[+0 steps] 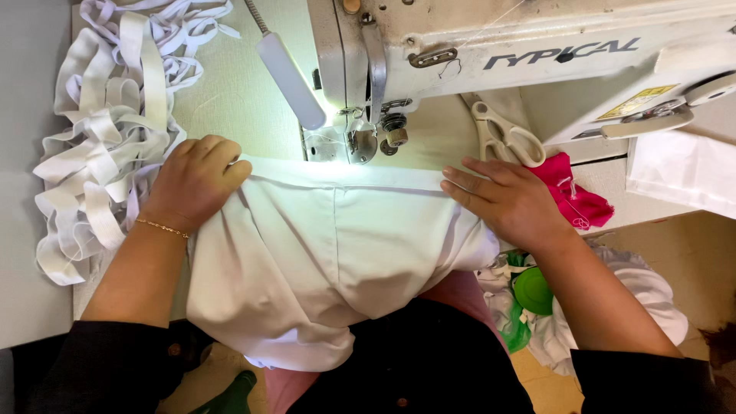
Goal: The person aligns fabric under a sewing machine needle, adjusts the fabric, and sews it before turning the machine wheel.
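Note:
A white garment [330, 253] lies on the sewing table, its top edge under the presser foot [359, 142] of a cream sewing machine [537, 54]. My left hand [195, 180] is curled over the garment's left edge, gripping it. On the garment's right edge my right hand [510, 201] rests flat with fingers pointing left. The cloth hangs down over the table's front into my lap.
A heap of white elastic band [107, 130] fills the table's left side. White-handled scissors [502, 138] lie behind my right hand, beside a pink cloth [575, 195]. A lit lamp [291, 80] hangs by the needle. White fabric and a green object [533, 291] sit lower right.

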